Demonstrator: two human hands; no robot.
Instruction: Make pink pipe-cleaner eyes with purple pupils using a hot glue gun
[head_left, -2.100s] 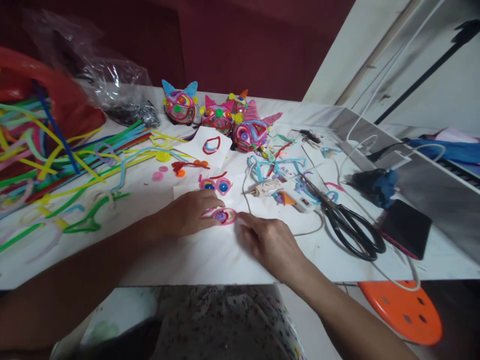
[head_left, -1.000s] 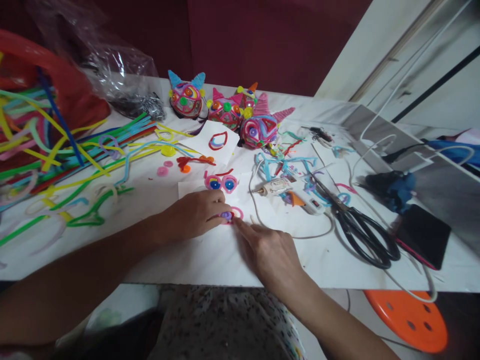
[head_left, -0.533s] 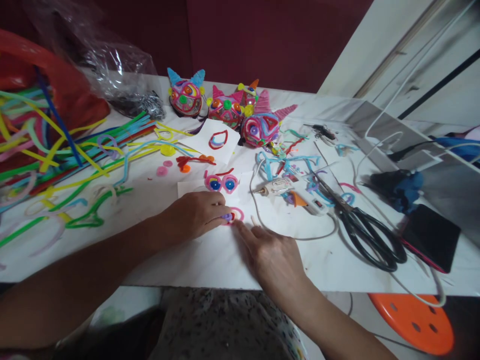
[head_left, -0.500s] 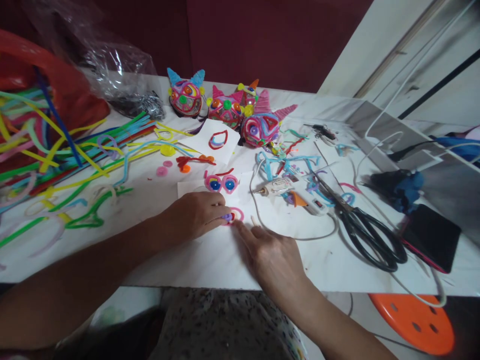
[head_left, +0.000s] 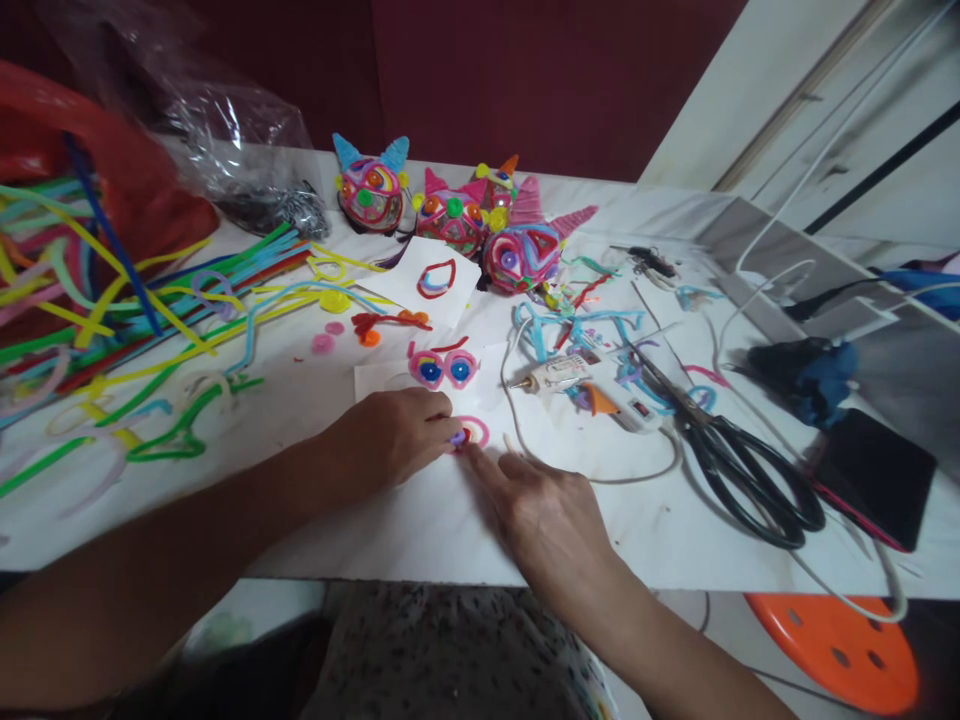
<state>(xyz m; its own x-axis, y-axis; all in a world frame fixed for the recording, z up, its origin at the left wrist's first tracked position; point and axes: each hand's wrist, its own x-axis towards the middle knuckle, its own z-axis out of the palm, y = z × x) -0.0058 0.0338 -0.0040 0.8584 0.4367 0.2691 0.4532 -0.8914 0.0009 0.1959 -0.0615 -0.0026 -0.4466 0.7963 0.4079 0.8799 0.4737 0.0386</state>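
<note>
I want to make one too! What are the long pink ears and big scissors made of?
Long pink ears: probably fuzzy, matte pipe cleaners; ridges look like wound strands. Big scissors: thin, dull-grey blades, likely metal; smooth, shiny black handles, maybe plastic or painted metal.

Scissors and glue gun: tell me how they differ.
The scissors have black handles; the glue gun is mostly white. The scissors look longer than the glue gun. The scissors' blades point away and left; the glue gun's nozzle points left. Both lie on the table.
</note>
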